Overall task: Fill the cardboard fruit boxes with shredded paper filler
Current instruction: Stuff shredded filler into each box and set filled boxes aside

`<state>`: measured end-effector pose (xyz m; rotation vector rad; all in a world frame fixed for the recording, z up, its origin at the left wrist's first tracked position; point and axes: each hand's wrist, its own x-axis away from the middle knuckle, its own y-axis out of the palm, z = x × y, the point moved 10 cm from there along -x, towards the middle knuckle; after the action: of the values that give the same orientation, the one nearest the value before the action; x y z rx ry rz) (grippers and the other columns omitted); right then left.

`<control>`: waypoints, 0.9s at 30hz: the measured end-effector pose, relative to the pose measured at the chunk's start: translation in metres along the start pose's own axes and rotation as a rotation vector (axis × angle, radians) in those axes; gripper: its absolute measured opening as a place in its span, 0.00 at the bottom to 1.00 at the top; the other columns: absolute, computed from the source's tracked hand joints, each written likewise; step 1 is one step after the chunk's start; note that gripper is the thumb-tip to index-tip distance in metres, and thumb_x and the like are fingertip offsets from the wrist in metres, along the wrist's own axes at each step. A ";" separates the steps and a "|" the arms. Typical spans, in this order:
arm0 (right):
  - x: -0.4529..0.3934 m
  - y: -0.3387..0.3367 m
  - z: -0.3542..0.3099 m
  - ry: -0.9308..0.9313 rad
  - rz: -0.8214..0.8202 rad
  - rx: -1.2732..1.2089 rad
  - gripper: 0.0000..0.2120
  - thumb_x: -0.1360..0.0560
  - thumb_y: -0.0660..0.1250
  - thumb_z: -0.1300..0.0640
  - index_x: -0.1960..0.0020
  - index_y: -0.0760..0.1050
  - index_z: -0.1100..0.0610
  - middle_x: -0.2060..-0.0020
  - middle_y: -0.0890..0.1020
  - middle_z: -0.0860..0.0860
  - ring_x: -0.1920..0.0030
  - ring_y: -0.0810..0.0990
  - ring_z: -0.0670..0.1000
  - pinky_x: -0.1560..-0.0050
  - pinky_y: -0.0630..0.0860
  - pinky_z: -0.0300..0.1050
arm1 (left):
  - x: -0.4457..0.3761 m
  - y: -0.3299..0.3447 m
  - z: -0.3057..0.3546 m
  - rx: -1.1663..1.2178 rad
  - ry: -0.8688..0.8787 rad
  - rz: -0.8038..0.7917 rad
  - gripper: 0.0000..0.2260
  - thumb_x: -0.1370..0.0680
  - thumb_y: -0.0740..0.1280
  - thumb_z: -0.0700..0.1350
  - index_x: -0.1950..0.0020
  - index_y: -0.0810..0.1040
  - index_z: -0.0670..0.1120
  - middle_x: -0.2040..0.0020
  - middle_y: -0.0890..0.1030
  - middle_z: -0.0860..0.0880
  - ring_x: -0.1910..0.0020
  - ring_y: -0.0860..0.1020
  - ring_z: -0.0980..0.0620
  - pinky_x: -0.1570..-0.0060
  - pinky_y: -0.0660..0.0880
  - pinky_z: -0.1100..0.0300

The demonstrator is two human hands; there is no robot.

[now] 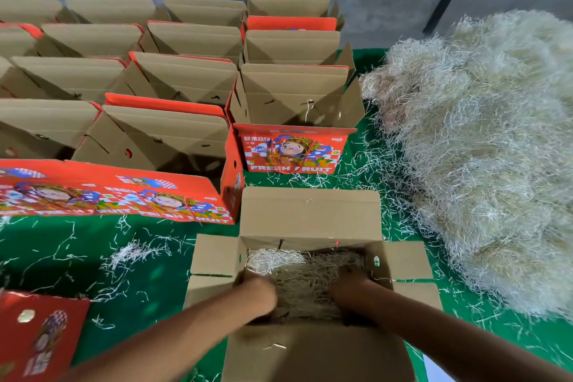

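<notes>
An open cardboard fruit box stands right in front of me on the green floor, its flaps spread out. A layer of pale shredded paper filler lies inside it. Both my hands are down in the box. My left hand presses on the filler at the left side, blurred by motion. At the right side my right hand is sunk into the filler, its fingers partly hidden. I cannot tell whether either hand grips strands.
A large heap of shredded paper fills the right side. Rows of open red fruit boxes stand behind and to the left. A red printed box lies at the lower left. Loose strands litter the green floor.
</notes>
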<state>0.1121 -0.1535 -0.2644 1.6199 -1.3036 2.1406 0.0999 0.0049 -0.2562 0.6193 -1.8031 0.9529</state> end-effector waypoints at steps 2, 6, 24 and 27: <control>0.008 -0.011 0.000 -0.015 0.026 -0.054 0.20 0.23 0.67 0.50 0.36 0.77 0.61 0.38 0.79 0.61 0.37 0.77 0.62 0.37 0.72 0.59 | 0.006 -0.001 -0.001 0.065 0.059 0.050 0.14 0.21 0.64 0.40 0.35 0.74 0.39 0.34 0.76 0.41 0.39 0.76 0.36 0.49 0.74 0.40; 0.019 -0.053 0.011 0.016 0.252 -0.267 0.12 0.26 0.69 0.55 0.46 0.80 0.59 0.49 0.84 0.57 0.48 0.83 0.58 0.53 0.77 0.45 | 0.021 -0.043 -0.003 0.195 0.086 0.373 0.11 0.24 0.69 0.41 0.42 0.79 0.40 0.41 0.80 0.41 0.44 0.78 0.41 0.41 0.75 0.44; 0.024 -0.055 0.035 0.392 0.342 -0.409 0.14 0.23 0.65 0.61 0.38 0.78 0.59 0.42 0.81 0.56 0.42 0.81 0.57 0.47 0.78 0.50 | 0.013 -0.030 -0.017 0.315 -0.158 0.337 0.26 0.22 0.66 0.41 0.26 0.65 0.38 0.26 0.67 0.39 0.29 0.67 0.39 0.32 0.64 0.44; 0.011 -0.037 0.017 0.242 0.260 -0.454 0.14 0.20 0.61 0.60 0.37 0.77 0.62 0.40 0.81 0.59 0.40 0.80 0.57 0.43 0.75 0.46 | 0.017 -0.017 -0.015 0.304 -0.162 0.158 0.13 0.24 0.65 0.42 0.41 0.77 0.41 0.39 0.76 0.42 0.53 0.79 0.39 0.69 0.78 0.47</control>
<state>0.1410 -0.1467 -0.2346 1.0308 -1.8252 1.8970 0.1134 0.0078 -0.2318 0.7680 -1.8865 1.3328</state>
